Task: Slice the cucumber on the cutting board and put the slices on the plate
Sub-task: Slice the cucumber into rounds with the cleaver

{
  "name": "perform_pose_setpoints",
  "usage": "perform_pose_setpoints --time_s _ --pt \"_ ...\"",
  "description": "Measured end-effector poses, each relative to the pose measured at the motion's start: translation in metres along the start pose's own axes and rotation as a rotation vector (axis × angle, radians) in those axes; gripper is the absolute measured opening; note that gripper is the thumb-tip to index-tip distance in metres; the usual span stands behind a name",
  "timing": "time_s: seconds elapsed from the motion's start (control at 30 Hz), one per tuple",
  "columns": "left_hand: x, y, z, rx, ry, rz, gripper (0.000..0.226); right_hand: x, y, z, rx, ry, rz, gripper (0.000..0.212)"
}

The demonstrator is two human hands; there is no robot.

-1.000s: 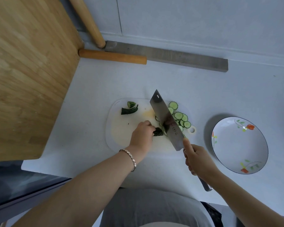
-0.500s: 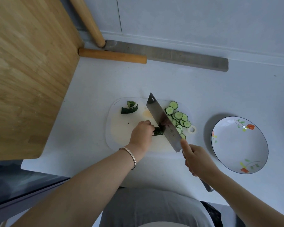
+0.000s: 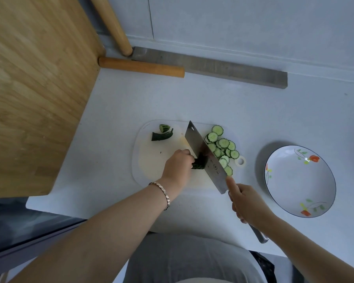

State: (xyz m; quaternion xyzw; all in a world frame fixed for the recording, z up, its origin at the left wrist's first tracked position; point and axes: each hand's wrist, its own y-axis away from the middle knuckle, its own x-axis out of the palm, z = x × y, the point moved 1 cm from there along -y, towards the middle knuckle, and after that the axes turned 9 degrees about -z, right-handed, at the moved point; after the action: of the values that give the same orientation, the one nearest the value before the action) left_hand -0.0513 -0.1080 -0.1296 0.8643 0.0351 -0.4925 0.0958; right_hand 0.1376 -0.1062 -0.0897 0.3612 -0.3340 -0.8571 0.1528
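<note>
Head view: I watch the left hand (image 3: 178,166) curled round the cucumber stub (image 3: 198,164) mid-board and the right hand (image 3: 247,203) gripping the cleaver (image 3: 214,167) — blade down against the stub. Cut slices (image 3: 221,147) heap along the cutting board (image 3: 149,160)'s right edge; the plate (image 3: 298,180) sits apart to the right — a strip of counter (image 3: 251,180) between.

From the cutting board (image 3: 149,160), we find open counter (image 3: 192,103) toward twelve o'clock, running up to the wooden handle (image 3: 141,67) and grey bar (image 3: 223,69) by the wall (image 3: 253,27), and a bare strip toward three o'clock before the plate (image 3: 294,186). Toward nine o'clock the big wooden slab (image 3: 35,88) closes the way (only a narrow lane of counter lies between). On the board the cleaver (image 3: 202,152), held by the right hand (image 3: 245,203), stands slantwise between the left hand (image 3: 178,166) gripping the cucumber stub (image 3: 198,165) and the slices (image 3: 223,142), barring any straight pass across.
</note>
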Motion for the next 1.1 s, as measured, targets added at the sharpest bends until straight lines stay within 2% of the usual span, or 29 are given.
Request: perform_pose_setpoints --time_s 0.17,0.4,0.83,1.0,1.1 --pt "-0.002 0.001 0.001 -0.045 0.059 -0.019 0.019 0.023 -0.008 0.003 -0.043 0.018 -0.062 0.049" --pt "-0.002 0.003 0.004 -0.031 0.106 -0.035 0.019 0.014 -0.009 0.016 0.032 -0.170 -0.016 0.050" --pt "-0.001 0.005 0.004 -0.008 0.061 -0.056 0.019 0.002 0.000 0.011 -0.067 0.022 -0.018 0.052" --pt "-0.001 0.004 0.003 -0.008 0.052 -0.038 0.018 0.011 0.000 0.002 0.004 -0.004 -0.015 0.051" --pt "0.001 0.005 0.004 -0.007 0.062 -0.042 0.015 0.025 -0.006 0.001 -0.038 0.013 -0.060 0.048"
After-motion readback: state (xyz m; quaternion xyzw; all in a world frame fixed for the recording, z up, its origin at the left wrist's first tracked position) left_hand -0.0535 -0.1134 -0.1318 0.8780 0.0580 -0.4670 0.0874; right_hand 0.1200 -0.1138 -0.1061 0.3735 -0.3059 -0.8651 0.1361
